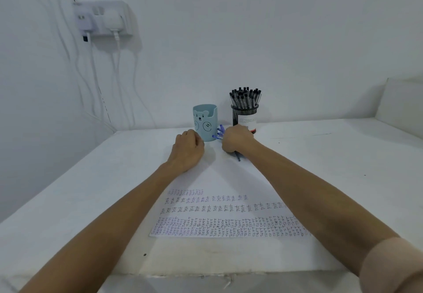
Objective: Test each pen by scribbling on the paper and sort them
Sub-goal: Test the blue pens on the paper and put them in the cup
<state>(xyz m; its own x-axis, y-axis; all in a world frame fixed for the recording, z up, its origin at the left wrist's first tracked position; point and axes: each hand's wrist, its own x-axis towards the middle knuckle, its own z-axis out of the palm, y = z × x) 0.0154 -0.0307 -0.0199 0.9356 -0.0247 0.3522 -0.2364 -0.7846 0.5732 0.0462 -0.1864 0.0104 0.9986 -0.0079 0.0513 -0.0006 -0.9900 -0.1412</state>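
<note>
I see my right hand (pixel 235 139) closed in a grip around several blue pens (pixel 219 133), just beside the blue bear cup (pixel 205 122). My left hand (pixel 188 147) rests fisted on the bench (pixel 68 201), holding nothing visible. The scribbled paper (pixel 225 215) lies nearer me; black pens (pixel 245 97) fill the mesh holder (pixel 245 118).

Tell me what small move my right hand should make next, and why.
Probably bring the right hand back over the paper and scribble. It is closed around a dark pen whose tip points toward you, at the sheet's far end beside the blue pens.
</note>
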